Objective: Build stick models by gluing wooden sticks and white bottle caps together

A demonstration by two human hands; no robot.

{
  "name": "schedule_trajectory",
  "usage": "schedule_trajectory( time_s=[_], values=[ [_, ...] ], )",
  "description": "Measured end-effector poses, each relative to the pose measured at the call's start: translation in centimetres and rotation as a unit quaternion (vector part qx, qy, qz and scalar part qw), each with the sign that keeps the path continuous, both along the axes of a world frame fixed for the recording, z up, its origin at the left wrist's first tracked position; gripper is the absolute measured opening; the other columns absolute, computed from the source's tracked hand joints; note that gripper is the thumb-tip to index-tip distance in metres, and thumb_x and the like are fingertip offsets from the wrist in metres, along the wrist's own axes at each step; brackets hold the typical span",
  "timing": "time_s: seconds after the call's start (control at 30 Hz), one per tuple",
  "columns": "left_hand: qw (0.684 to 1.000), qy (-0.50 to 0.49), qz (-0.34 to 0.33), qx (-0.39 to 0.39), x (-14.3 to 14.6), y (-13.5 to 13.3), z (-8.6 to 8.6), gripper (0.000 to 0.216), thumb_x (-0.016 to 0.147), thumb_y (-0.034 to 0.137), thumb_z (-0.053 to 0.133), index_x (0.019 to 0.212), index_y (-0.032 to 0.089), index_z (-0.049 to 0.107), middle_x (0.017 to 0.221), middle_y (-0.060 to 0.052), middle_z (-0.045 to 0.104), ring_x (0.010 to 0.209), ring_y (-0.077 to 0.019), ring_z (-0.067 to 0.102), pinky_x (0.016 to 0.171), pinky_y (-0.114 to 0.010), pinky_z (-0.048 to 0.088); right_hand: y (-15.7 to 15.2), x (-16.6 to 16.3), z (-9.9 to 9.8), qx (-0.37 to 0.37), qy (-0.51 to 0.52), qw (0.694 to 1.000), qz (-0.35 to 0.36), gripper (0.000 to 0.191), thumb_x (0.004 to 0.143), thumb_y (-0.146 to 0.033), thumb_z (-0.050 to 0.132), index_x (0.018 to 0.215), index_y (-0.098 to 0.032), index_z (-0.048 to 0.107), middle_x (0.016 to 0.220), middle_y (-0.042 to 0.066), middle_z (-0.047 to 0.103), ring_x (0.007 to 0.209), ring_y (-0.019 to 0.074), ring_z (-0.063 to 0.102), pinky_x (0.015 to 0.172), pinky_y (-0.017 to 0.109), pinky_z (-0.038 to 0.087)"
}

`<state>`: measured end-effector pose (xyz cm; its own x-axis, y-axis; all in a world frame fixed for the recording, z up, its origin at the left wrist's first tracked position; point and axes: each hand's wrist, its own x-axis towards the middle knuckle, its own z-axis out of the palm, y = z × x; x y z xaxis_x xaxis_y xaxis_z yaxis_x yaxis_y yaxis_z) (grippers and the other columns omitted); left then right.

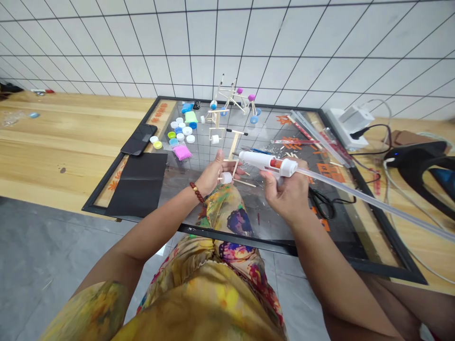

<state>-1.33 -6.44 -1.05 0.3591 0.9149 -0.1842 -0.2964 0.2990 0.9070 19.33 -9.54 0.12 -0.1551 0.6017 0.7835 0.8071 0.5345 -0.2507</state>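
Note:
My left hand (209, 179) is closed around the lower part of a small wooden stick model (235, 142). Its upper end carries a black-tipped crossbar, and a white cap wheel (226, 178) sits low by my fingers. In my right hand (289, 196) is a white hot glue gun (261, 160), its nozzle pointing left, close to the model's upright. Whether the nozzle touches the wood I cannot tell. A long clear glue stick (373, 201) runs out of the gun's back to the right. Loose wooden sticks (245, 183) lie beside my left fingers.
Several bottle caps (186, 130), a pink clay packet (182, 152), a phone (139, 139) and black paper (138, 184) lie on the left. Another stick model (231, 98) stands at the back. Right are clear tubes (314, 135), a black cable (325, 201) and a power strip (343, 135).

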Motion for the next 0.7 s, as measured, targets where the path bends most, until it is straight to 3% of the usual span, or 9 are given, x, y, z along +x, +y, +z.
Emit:
schedule_trajectory(
  time_s=[0.37,0.7],
  values=[
    [0.999,-0.006,0.026,-0.020,0.07,-0.07,0.58,0.085,0.090,0.078,0.031,0.114,0.006,0.070,0.099,-0.020,0.077,0.076,-0.0228,0.073,0.062,-0.029,0.052,-0.01,0.14,-0.45,-0.044,-0.002,0.999,0.001,0.042,0.089,-0.056,0.051,0.107,-0.018,0.058,0.102,0.018,0.057,0.091,0.0333,0.059,0.077,0.051,0.054],
    [1.000,-0.002,0.004,-0.005,0.05,-0.31,0.17,0.085,0.086,0.082,0.035,0.108,0.009,0.073,0.099,-0.019,0.077,0.082,-0.0224,0.073,0.064,-0.027,0.051,-0.11,0.09,-0.02,-0.039,0.006,0.999,-0.012,0.039,0.091,-0.056,0.052,0.105,-0.020,0.058,0.102,0.017,0.059,0.091,0.0318,0.062,0.075,0.048,0.055]
  ],
)
